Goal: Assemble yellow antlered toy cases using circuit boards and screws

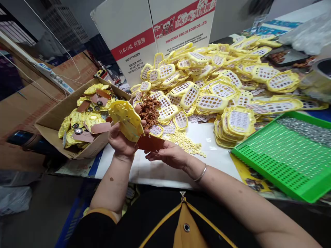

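My left hand (122,142) grips a yellow plastic shell (126,119), its inner side with small posts facing up. Between thumb and fingers, my right hand (172,155) holds a reddish-brown circuit board (150,142) by its right end. The board's left end is close to the shell's lower edge; whether they touch I cannot tell. Just behind the hands lies a heap of small brown parts (148,112). Small yellow buttons (187,142) are scattered on the white work surface (207,165) to the right.
A cardboard box (77,151) at left holds shells with boards and round speakers. Yellow panels with button holes (210,102) are piled at the back, before a printed white carton (134,58). A green tray (274,155) with small metal parts (307,129) stands at right.
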Demonstrator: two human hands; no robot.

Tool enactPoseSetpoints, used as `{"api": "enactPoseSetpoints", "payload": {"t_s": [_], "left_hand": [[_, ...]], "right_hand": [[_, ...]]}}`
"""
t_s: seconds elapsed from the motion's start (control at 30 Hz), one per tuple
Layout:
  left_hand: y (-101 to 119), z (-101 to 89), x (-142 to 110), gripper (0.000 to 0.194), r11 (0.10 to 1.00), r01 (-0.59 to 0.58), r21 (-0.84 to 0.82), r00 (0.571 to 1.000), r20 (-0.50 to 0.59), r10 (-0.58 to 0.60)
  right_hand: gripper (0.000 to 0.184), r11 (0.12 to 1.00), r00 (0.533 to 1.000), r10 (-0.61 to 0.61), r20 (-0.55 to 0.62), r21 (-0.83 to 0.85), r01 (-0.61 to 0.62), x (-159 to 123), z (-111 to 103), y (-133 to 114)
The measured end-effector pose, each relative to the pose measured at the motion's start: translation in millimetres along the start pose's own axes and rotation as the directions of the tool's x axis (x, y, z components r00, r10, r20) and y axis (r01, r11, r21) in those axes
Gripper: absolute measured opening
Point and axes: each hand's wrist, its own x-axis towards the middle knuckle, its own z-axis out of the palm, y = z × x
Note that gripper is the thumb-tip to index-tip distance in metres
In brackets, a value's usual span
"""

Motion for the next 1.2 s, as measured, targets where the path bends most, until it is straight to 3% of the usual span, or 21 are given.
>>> {"api": "enactPoseSetpoints", "payload": {"t_s": [0.13, 0.37, 0.5, 0.6, 0.7, 0.8, 0.9, 1.03, 1.13, 1.2], "left_hand": [[-0.7, -4.9, -1.4, 0.045, 1.0, 0.011, 0.012, 1.0, 0.025, -0.011], [-7.6, -11.5, -11.2, 0.05, 0.994, 0.07, -0.083, 0.997, -0.009, -0.071], [-13.7, -17.5, -20.3, 0.055, 0.983, 0.117, -0.144, 0.993, -0.015, -0.12], [-23.9, -21.4, -25.3, 0.058, 0.962, 0.153, -0.227, 0.986, -0.033, -0.164], [-37.9, -19.6, -31.0, 0.057, 0.924, 0.236, -0.301, 0.968, -0.011, -0.25], [-50.8, -13.1, -39.8, 0.059, 0.865, 0.369, -0.34, 0.926, 0.052, -0.375], [-58.9, -9.5, -50.7, 0.061, 0.826, 0.446, -0.345, 0.895, 0.152, -0.42], [-64.3, -12.9, -62.8, 0.079, 0.851, 0.452, -0.266, 0.889, 0.214, -0.405], [-64.1, -16.2, -64.8, 0.091, 0.875, 0.446, -0.19, 0.885, 0.238, -0.399], [-61.2, -18.9, -61.6, 0.095, 0.906, 0.391, -0.161, 0.907, 0.235, -0.35]], "right_hand": [[0.044, 0.997, 0.998, -0.012, -0.065, -0.077, 0.007, -1.0, -3.9, -1.8], [0.03, 0.941, 0.954, -0.204, -0.219, -0.314, 0.129, -7.5, 1.1, -3.6], [0.031, 0.881, 0.891, -0.352, -0.287, -0.423, 0.211, -16.9, 3.9, -2.3], [0.023, 0.706, 0.797, -0.552, -0.244, -0.645, 0.292, -25.9, 7.6, -4.9], [0.022, 0.367, 0.692, -0.721, -0.023, -0.861, 0.354, -35.9, 14.5, -12.4], [0.032, 0.11, 0.641, -0.741, 0.199, -0.906, 0.408, -43.5, 20.4, -20.2], [0.035, 0.024, 0.643, -0.722, 0.254, -0.92, 0.39, -47.0, 19.2, -22.3], [0.035, 0.021, 0.636, -0.751, 0.176, -0.957, 0.29, -49.9, 8.9, -15.1], [0.039, 0.014, 0.613, -0.768, 0.186, -0.952, 0.307, -55.7, 7.9, -9.9], [0.042, -0.022, 0.589, -0.775, 0.231, -0.94, 0.341, -62.2, 14.9, -10.4]]}}
